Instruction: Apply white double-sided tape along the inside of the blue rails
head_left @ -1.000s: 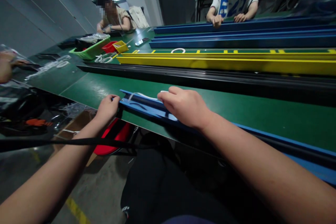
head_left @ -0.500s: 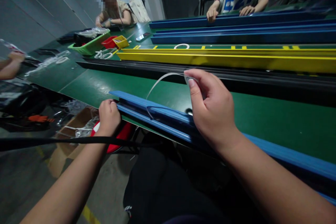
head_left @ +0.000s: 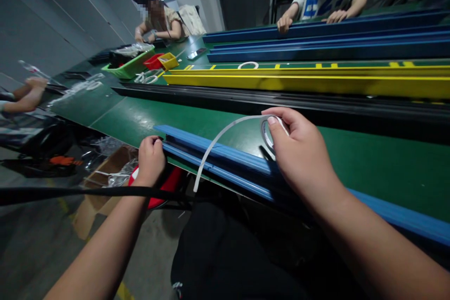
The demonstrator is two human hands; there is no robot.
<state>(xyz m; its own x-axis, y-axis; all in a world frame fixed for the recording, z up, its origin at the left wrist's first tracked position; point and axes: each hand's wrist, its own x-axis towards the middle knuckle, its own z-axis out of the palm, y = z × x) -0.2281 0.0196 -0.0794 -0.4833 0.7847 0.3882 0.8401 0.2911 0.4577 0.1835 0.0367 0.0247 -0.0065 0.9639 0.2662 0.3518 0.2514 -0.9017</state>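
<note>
A long blue channel profile [head_left: 218,143] lies along the near edge of the green table, running under my right forearm to the lower right. My left hand [head_left: 152,160] is closed at the profile's left end; the fingertips curl behind it, and whether they hold anything small is hidden. In my right hand [head_left: 298,143], pinched between thumb and fingers, is a roll of white tape [head_left: 266,138]. A loose strip of tape [head_left: 216,143] arches from the roll leftward and hangs down across the profile, its free end below the table edge.
Beyond lie a black profile [head_left: 211,101], a yellow profile [head_left: 281,82] and several dark blue ones [head_left: 316,51]. A green basket [head_left: 130,68] stands at the far left beside small red and yellow bins. Co-workers sit around the table [head_left: 147,115]. A cardboard box [head_left: 101,176] is on the floor.
My right hand has moved slightly right and down with the tape roll, which shows more clearly. The strip's free end has swung down in front of the profile. My left hand stays at the profile's end.
</note>
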